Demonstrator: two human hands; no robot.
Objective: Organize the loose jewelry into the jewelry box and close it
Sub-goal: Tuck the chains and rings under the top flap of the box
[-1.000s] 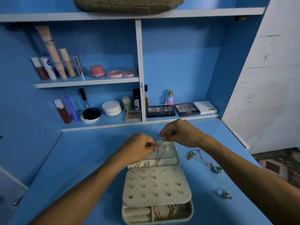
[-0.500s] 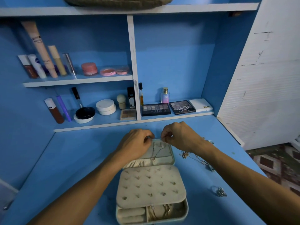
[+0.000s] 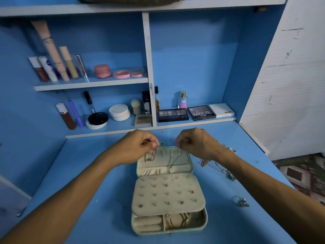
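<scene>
- Two hands meet over the far end of the open jewelry box (image 3: 204, 221), which lies flat on the blue bench (image 3: 88, 182).
- The left hand (image 3: 139, 147) is curled, thumb and fingertips pinching a thin gold chain (image 3: 149, 157) that hangs in a small bunch against the lid lining (image 3: 182, 161).
- The right hand (image 3: 197, 143) is curled the same way at the lid's top edge. It seems to pinch the chain's other end, though the contact is too fine to confirm.
- Holding the ends apart probably keeps the chain taut and untangled while it is set on the lid's hooks; its pendant dangles above the gathered pocket.
- An earring panel (image 3: 168, 192) covers most of the base, and gold bracelets (image 3: 177, 222) already lie in the near compartment.
- A tangle of chains (image 3: 209, 163) and some small silver pieces (image 3: 241, 202) wait on the bench just right of the box, within reach of the right hand, so closing looks some way off.
- Cosmetics stand on the shelf (image 3: 91, 83) behind.
</scene>
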